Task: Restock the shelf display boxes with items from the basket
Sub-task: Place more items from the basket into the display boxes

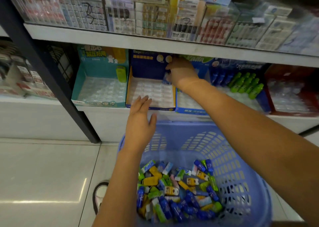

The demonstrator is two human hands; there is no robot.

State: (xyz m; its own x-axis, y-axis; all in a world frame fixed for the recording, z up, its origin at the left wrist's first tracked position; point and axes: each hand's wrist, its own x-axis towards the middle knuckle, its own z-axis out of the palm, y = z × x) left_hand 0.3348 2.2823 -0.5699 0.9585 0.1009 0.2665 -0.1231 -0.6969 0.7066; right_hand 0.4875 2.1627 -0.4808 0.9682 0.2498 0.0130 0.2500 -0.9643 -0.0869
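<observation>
A blue plastic basket (229, 150) stands on the floor below the shelf, holding several small blue, green and yellow items (176, 190). My right hand (181, 72) reaches into the back right corner of the dark blue display box (150, 105), fingers closed on a small blue item (166, 80). That box's clear tray shows bare slots. My left hand (140, 116) hovers open, fingers spread, at the box's front edge above the basket rim. A teal display box (99, 103) to the left holds one green item (121, 73).
Right of the dark blue box sit a blue box (191, 110) with blue and green bottles (246, 86) and a red box (291, 112). The upper shelf (155, 43) carries clear cases of packets. A black post (44, 64) stands at left. A shoe (100, 195) rests on the tiled floor.
</observation>
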